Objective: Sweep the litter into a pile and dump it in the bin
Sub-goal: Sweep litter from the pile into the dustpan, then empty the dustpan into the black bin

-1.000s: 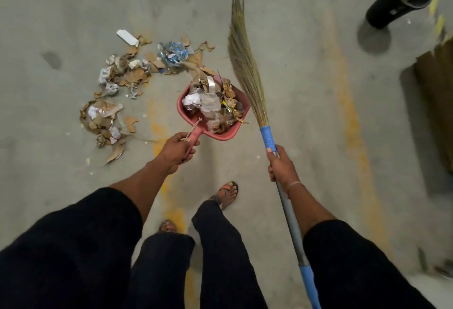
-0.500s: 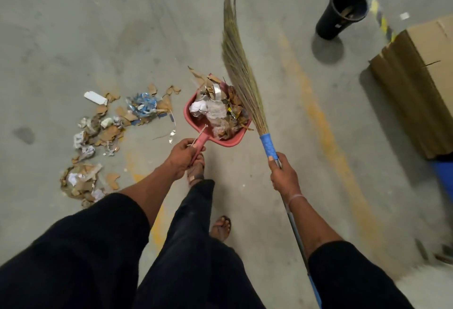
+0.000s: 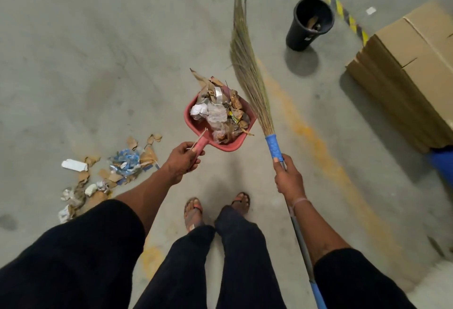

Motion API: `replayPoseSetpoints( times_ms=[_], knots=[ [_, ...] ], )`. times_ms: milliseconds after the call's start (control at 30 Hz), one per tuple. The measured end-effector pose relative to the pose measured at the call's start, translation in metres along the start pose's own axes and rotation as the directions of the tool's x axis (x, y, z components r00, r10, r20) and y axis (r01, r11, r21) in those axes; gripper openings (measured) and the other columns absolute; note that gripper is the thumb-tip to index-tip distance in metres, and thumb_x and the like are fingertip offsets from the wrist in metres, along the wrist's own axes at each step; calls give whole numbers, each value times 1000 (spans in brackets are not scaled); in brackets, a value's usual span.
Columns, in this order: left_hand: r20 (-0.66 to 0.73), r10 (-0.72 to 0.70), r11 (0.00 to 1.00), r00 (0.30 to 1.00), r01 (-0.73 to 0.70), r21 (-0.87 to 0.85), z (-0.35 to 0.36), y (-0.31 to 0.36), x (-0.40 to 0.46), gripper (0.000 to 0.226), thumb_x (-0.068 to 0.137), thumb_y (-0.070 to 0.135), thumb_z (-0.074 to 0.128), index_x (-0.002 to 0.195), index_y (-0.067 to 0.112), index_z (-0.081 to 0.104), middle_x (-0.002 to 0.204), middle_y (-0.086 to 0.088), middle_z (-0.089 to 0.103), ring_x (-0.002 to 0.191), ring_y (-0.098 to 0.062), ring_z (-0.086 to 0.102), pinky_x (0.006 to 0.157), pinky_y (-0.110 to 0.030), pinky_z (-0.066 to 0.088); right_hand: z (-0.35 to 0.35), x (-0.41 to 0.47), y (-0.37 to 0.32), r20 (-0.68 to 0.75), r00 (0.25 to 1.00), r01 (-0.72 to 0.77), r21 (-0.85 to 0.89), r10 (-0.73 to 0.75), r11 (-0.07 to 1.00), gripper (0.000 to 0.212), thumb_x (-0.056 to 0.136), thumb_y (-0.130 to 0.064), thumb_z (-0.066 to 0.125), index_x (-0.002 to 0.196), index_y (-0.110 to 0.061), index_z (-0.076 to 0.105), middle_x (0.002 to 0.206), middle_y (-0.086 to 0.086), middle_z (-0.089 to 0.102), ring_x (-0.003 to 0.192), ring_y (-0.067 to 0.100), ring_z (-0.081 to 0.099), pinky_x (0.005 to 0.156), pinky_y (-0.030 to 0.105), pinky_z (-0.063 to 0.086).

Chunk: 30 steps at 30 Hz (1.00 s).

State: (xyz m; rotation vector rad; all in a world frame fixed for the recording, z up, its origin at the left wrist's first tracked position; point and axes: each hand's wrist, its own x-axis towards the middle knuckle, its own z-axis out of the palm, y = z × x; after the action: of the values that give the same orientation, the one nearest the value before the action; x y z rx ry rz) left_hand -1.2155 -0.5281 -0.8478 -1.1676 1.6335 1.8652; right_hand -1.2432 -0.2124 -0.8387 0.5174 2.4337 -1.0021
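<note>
Red dustpan (image 3: 193, 115) handle within curled fingers (image 3: 182, 159).

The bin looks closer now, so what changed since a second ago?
The person walked toward the black bin, which now sits nearer, while the leftover litter slid back to the left. Nothing was let go: the left hand still holds the full red dustpan, and the right hand still grips the broom.

A red dustpan (image 3: 193, 117) holds heaped litter (image 3: 220, 112). More litter (image 3: 107, 176) lies on the floor, left. The black bin (image 3: 309, 24) stands upright, far right.
</note>
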Motion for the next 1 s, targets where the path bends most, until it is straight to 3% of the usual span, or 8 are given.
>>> replayPoseSetpoints(
  times_ms=[100, 233, 433, 567, 733, 1000],
  knots=[
    [20, -10, 1000, 1000, 9, 19, 21, 35, 28, 18, 102, 11, 53, 118, 12, 61, 102, -11, 73, 68, -16, 59, 63, -28, 50, -14, 33, -11, -18, 999, -27, -1, 27, 1000, 41, 88, -70, 39, 121, -48, 48, 79, 2, 61, 68, 28, 59, 67, 47, 57],
    [37, -28, 999, 999, 27, 28, 58, 84, 58, 15, 101, 14, 56, 115, 13, 61, 102, -11, 74, 70, -17, 60, 65, -30, 51, -44, 74, -28, -23, 999, -46, -2, 46, 999, 36, 92, -67, 38, 122, -47, 47, 77, 2, 63, 66, 28, 62, 64, 47, 57],
    [69, -18, 998, 997, 14, 62, 121, 158, 100, 13, 102, 15, 55, 114, 14, 61, 101, -11, 73, 67, -16, 60, 57, -25, 51, -101, 151, -55, -45, 996, -77, 29, 78, 997, 34, 95, -64, 38, 121, -46, 49, 81, 3, 66, 71, 29, 65, 67, 46, 59],
    [82, -31, 995, 996, 23, 96, 164, 206, 131, 14, 103, 16, 54, 116, 15, 61, 104, -10, 74, 74, -17, 61, 64, -28, 53, -135, 202, -72, -67, 993, -90, 46, 93, 995, 33, 92, -65, 39, 116, -46, 51, 76, 1, 63, 68, 30, 63, 68, 47, 59],
    [100, -22, 995, 995, 13, 96, 217, 260, 167, 17, 103, 14, 53, 119, 13, 61, 103, -11, 73, 70, -16, 60, 59, -25, 52, -171, 263, -99, -81, 989, -121, 55, 125, 991, 35, 87, -68, 39, 114, -48, 51, 77, 2, 62, 77, 39, 65, 71, 51, 59],
    [149, -32, 991, 988, 12, 133, 293, 353, 249, 17, 104, 9, 50, 116, 14, 61, 104, -14, 72, 67, -15, 64, 54, -23, 54, -224, 368, -152, -122, 982, -131, 101, 143, 986, 35, 90, -67, 40, 118, -49, 50, 84, 5, 67, 80, 36, 66, 73, 50, 59]
  ],
)
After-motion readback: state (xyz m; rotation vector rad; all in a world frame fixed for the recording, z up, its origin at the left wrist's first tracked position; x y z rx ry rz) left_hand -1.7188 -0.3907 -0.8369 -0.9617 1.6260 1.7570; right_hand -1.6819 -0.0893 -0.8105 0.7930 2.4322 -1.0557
